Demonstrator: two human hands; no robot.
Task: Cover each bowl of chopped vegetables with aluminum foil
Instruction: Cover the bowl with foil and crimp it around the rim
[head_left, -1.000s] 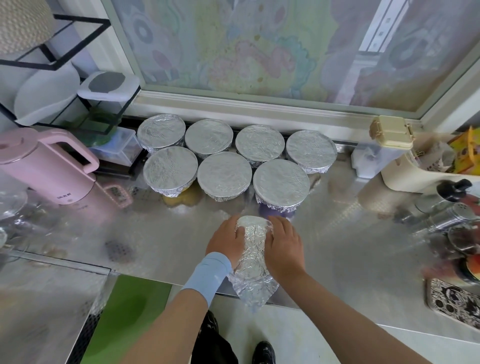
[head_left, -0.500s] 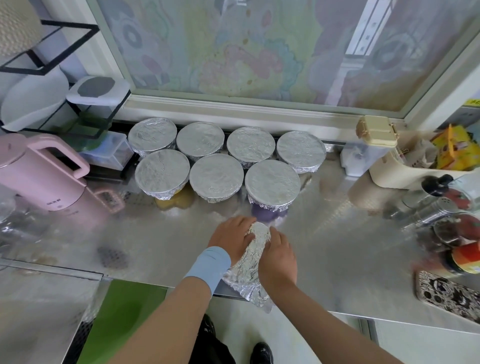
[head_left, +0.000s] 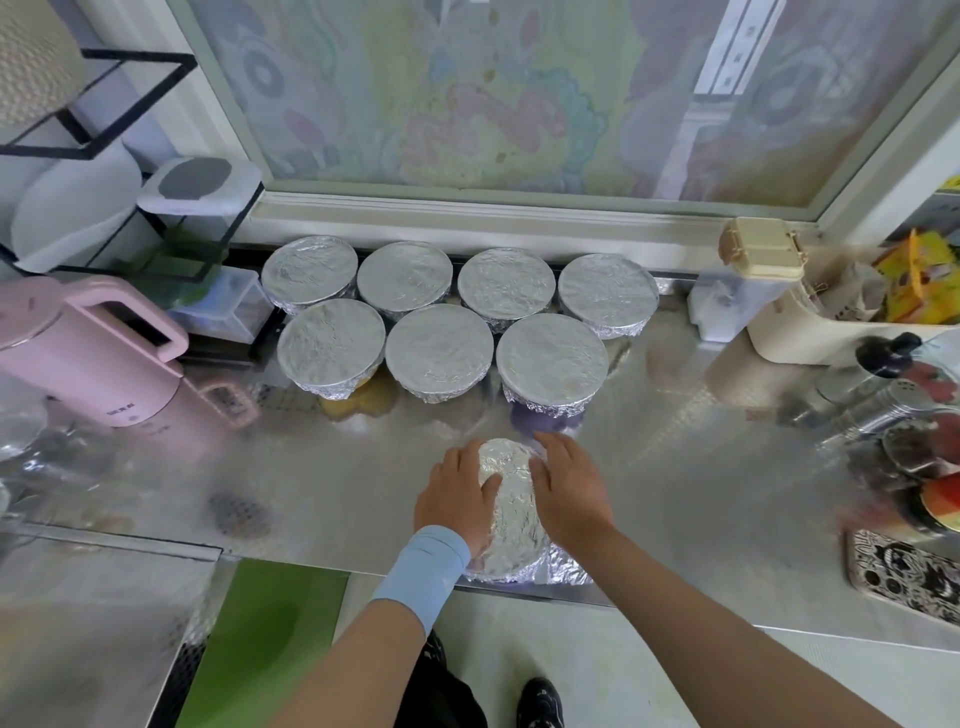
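A foil-covered bowl (head_left: 511, 512) stands at the front edge of the steel counter (head_left: 675, 493). My left hand (head_left: 454, 501), with a light blue wristband, presses on the foil at the bowl's left side. My right hand (head_left: 569, 491) lies flat on the foil at its right side. Crumpled foil hangs over the bowl's near rim. Behind it, several more foil-covered bowls (head_left: 439, 353) stand in two rows under the window, all sealed on top.
A pink kettle (head_left: 88, 353) stands at the left. A black wire rack (head_left: 156, 228) holds containers behind it. At the right are a cream box (head_left: 761, 249), spice jars (head_left: 883, 410) and a patterned phone (head_left: 904, 579). The counter's front edge runs just under the bowl.
The foil over the near bowl has been pressed flatter and wraps the rim more closely. Both hands have spread out over its sides.
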